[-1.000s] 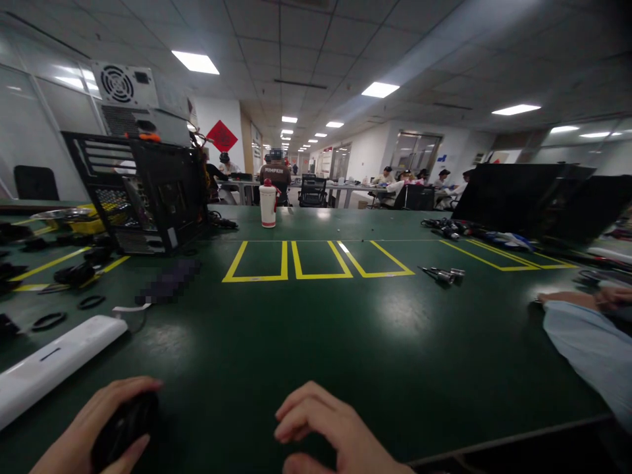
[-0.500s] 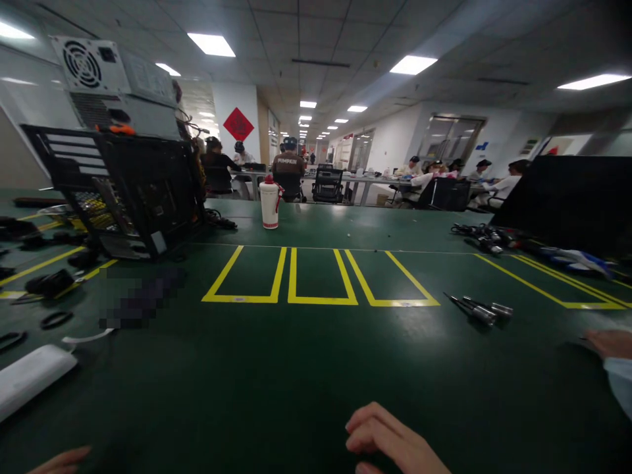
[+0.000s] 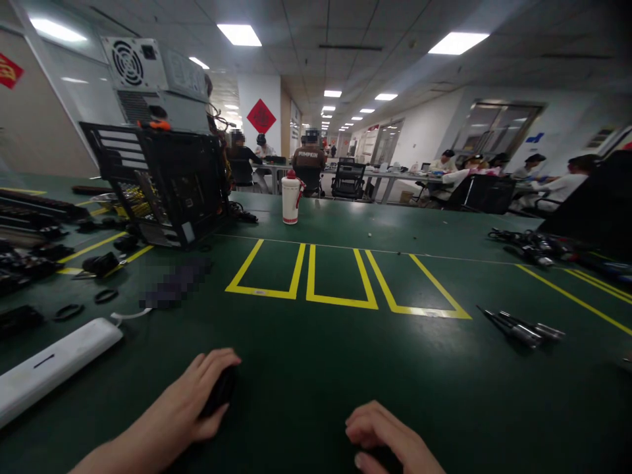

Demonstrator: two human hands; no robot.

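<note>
My left hand (image 3: pixel 192 398) is over the green tabletop at lower left. Its thumb and fingers are closed around a black rounded object (image 3: pixel 220 390), about palm-sized and partly hidden by the fingers. At the bottom edge, right of centre, is my right hand (image 3: pixel 388 434). Its fingers are loosely curled with the thumb apart, and I see nothing held between them. Beyond both hands, yellow tape outlines (image 3: pixel 340 301) mark the green table (image 3: pixel 296 349).
To the left stand a white power strip (image 3: pixel 59 365), black cables and parts, and an open computer case (image 3: pixel 172 191) with power supplies (image 3: pixel 158 66) stacked on it. A white bottle (image 3: pixel 291 201) stands further back. Screwdrivers (image 3: pixel 523 331) and a cable bundle (image 3: pixel 533 247) lie right. People sit beyond.
My left hand has come in from the lower left corner with the black object in it. The view has turned left. A hand at the far right has mostly left view.
</note>
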